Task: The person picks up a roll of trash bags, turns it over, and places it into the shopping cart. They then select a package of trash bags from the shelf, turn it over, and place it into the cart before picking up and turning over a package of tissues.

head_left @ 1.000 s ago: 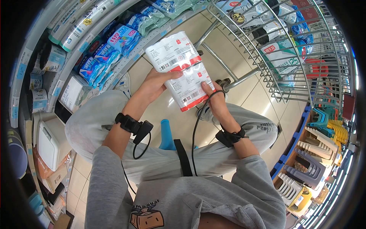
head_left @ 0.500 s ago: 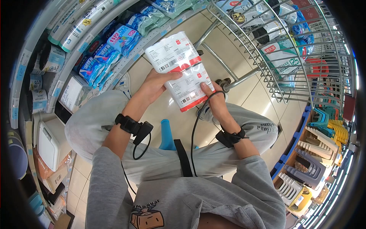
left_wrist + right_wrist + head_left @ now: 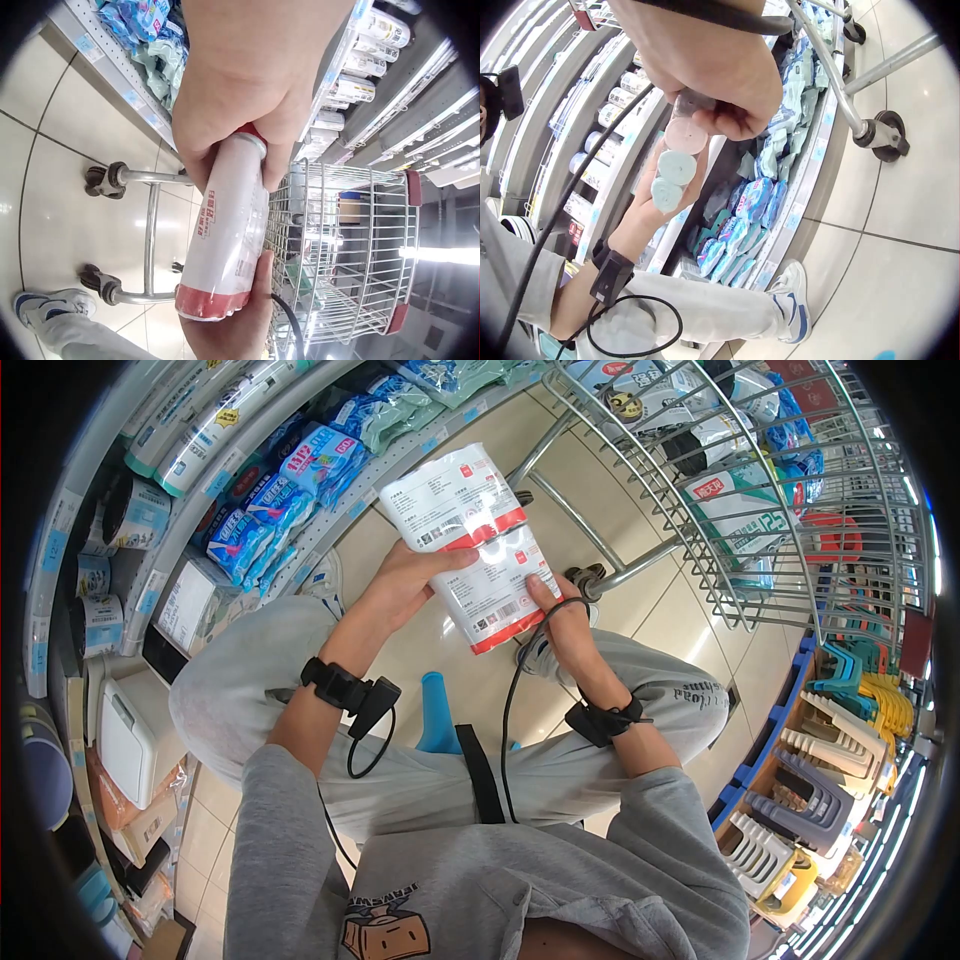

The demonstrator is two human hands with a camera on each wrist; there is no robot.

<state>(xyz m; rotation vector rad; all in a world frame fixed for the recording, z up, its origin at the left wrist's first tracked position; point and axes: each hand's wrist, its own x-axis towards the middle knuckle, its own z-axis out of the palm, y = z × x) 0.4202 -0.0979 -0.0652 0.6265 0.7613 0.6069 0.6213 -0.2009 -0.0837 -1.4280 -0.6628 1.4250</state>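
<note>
Both hands hold a white-and-red, plastic-wrapped pack of rolls [image 3: 460, 490] over the floor between the knees. Its upward face carries two like printed sections with barcodes and red bands. My left hand [image 3: 398, 588] grips the left edge near the middle, thumb laid across the print. At the lower right corner my right hand [image 3: 566, 622] pinches the pack, thumb on top. Pink and mint roll ends [image 3: 678, 166] show in the right wrist view, in a row beside the right fingers. The left wrist view shows the pack [image 3: 223, 225] edge-on between both hands.
A wire shopping cart [image 3: 700, 550] holding packaged goods stands at the front right. Shelves with blue bagged goods [image 3: 275, 510] and white rolls [image 3: 220, 430] line the left. Plastic baskets [image 3: 800, 800] are stacked at right. A blue object [image 3: 436, 712] shows between the legs.
</note>
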